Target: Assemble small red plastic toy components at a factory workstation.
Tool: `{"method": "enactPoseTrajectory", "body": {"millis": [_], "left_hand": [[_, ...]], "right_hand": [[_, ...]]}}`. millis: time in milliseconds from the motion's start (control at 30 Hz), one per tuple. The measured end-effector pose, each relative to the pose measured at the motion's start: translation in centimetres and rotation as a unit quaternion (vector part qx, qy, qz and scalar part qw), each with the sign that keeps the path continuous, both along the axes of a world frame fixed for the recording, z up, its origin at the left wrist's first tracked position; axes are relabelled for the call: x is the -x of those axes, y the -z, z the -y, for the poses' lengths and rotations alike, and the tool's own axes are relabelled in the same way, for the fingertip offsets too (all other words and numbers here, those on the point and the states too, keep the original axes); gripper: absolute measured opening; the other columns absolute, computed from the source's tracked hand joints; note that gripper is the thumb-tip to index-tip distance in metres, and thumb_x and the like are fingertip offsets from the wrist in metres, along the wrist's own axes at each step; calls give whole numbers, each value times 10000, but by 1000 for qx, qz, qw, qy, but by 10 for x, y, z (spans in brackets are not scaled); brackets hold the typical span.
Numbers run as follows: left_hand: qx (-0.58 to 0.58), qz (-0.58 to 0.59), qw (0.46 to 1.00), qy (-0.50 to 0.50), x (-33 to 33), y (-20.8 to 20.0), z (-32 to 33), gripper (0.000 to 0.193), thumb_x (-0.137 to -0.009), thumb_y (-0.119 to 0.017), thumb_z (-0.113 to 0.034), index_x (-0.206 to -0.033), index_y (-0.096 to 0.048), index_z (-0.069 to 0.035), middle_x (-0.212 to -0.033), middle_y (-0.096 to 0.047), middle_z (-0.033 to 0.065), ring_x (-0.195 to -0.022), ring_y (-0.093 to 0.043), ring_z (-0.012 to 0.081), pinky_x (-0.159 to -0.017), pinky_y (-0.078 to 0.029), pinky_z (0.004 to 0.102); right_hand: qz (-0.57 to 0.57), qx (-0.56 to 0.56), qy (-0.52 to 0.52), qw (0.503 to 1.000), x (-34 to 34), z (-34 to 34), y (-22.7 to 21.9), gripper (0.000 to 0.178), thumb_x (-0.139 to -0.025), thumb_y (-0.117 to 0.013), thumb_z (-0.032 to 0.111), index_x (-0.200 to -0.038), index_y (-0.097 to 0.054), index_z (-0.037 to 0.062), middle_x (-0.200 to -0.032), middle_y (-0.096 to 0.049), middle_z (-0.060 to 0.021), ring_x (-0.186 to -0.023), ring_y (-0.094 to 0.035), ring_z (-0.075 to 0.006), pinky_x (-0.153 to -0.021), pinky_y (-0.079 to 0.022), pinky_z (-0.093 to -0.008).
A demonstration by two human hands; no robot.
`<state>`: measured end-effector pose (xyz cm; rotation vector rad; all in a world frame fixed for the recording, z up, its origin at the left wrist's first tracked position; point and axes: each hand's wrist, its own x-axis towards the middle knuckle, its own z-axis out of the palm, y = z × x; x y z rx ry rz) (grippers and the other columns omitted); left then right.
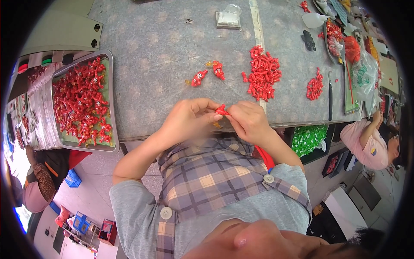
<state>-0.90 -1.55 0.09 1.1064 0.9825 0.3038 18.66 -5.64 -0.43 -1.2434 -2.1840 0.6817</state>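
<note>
At the table's near edge, my left hand (186,119) pinches a small red plastic figure (222,110) between thumb and fingers. My right hand (249,121) is closed at the figure's right end, its fingertips hiding part of it. A yellowish piece shows just below the figure. Beyond my hands lie two similar figures, a red one with white marks (199,78) and another (218,71), each with a yellow part. To their right is a heap of small red pieces (264,74), with a smaller red pile (315,87) farther right.
On the left, a metal tray (114,103) holds many red figures. A slim dark-handled tool (330,97) lies at the right, near a clear plastic bag (366,77). A small square block (228,21) sits at the back. Green-and-white pieces (309,140) are below the table; co-workers sit on both sides.
</note>
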Motion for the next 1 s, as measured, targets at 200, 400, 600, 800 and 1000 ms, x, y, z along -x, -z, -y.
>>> {"method": "enactPoseTrajectory", "body": {"millis": [200, 400, 600, 800, 1000], "left_hand": [[64, 8, 996, 59, 0, -3, -11, 176, -824, -628, -42, -956, -591, 69, -878, -647, 92, -817, -614, 122, -720, -497, 250], [93, 27, 994, 56, -2, -3, -13, 149, -816, -629, -29, -923, -587, 66, -873, -647, 108, -807, -630, 149, -719, -505, 262], [108, 30, 992, 60, -1, -3, -15, 150, -817, -631, -34, -925, -593, 63, -874, -647, 106, -802, -628, 145, -715, -501, 261], [116, 19, 991, 68, -1, -3, -16, 169, -819, -634, -46, -942, -598, 64, -878, -648, 100, -813, -622, 138, -713, -499, 255], [119, 26, 990, 67, -1, -2, -17, 176, -817, -641, -53, -951, -604, 55, -877, -647, 90, -810, -618, 127, -704, -500, 249]], "right_hand": [[-29, -21, -11, 999, -2, 3, 11, 125, -709, -622, 48, -710, -498, 54, -624, -485, -79, -576, -512, -256, -526, -395, -359], [-21, -14, -7, 1000, -1, 3, 10, 125, -704, -622, 49, -711, -497, 53, -621, -484, -76, -572, -511, -253, -524, -397, -360], [-20, -11, -12, 1000, -1, 2, 8, 118, -707, -615, 55, -713, -496, 56, -634, -491, -68, -582, -514, -248, -535, -402, -357], [-13, -7, -10, 1000, 0, 2, 8, 122, -711, -611, 60, -712, -490, 57, -631, -488, -68, -587, -515, -249, -539, -401, -357], [-19, -5, -4, 1000, 0, 3, 11, 120, -721, -607, 66, -717, -487, 57, -618, -478, -77, -582, -512, -255, -533, -395, -363]]}}
